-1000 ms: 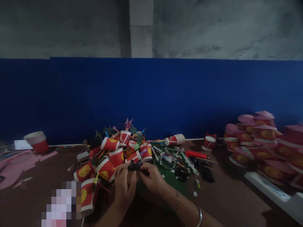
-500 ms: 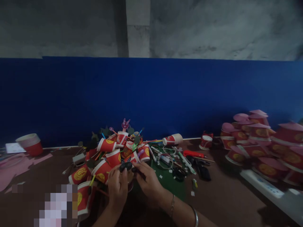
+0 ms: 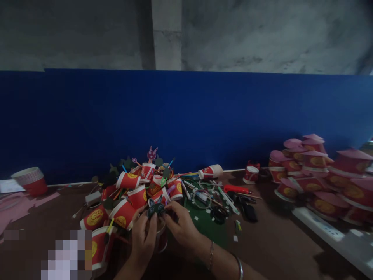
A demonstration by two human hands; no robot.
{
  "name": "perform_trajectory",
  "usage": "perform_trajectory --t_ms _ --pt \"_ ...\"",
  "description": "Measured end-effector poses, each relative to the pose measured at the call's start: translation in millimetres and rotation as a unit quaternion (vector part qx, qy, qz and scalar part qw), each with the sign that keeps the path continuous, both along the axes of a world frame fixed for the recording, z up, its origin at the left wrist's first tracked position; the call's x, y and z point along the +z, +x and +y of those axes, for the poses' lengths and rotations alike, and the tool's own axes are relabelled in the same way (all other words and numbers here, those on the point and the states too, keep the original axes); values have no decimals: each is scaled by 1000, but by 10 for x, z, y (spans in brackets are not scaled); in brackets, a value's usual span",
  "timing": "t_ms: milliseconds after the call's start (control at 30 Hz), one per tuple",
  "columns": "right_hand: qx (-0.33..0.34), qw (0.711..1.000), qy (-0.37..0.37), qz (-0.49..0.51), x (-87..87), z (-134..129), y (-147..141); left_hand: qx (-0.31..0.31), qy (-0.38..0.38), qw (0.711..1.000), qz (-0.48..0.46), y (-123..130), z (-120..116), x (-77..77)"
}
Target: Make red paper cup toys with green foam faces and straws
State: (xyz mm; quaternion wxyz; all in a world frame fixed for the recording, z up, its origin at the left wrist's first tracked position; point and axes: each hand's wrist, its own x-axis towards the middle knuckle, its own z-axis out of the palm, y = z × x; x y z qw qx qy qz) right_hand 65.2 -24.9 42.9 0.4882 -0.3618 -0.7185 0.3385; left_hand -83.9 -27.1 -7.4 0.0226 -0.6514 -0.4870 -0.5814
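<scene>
A dark paper rabbit head (image 3: 155, 210) with two upright ears and pale face lines is held up in front of me. My left hand (image 3: 143, 232) pinches its lower left side between thumb and fingers. At its right edge, the thumb and fingertips of my right hand (image 3: 182, 223) are closed on it. Just beneath, partly covered by my hands, is a red and white paper cup (image 3: 162, 239). Close on the left lie several red paper cups with yellow emblems, among them a tipped cup (image 3: 124, 214). A pink rabbit cutout (image 3: 151, 154) stands up from the pile.
Pens and markers (image 3: 204, 196) are strewn over a green mat (image 3: 214, 231), near a red-handled tool (image 3: 237, 189). Pink-topped cups (image 3: 328, 202) are piled at right behind a white power strip (image 3: 323, 225). Nested cups (image 3: 32, 182) stand at left. A blue panel (image 3: 186, 116) borders the table.
The rabbit head has tilted up, so its face and ears show more clearly. My right fingertips have shifted at its edge. More of the cup below shows, and the view has moved slightly.
</scene>
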Motion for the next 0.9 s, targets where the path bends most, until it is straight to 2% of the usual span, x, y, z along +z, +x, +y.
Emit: perform_trajectory --t_ms 233,367,633,900 --pt "39 993 -69 84 32 37 28 -32 -48 997 -43 36 -45 5" --pt "30 989 -100 105 18 75 41 -41 -64 995 -69 70 -62 51" --pt "12 993 -95 71 14 81 41 -39 -78 987 -134 102 -76 127" --pt "18 997 -70 40 32 111 99 -78 -110 984 -116 117 -112 152"
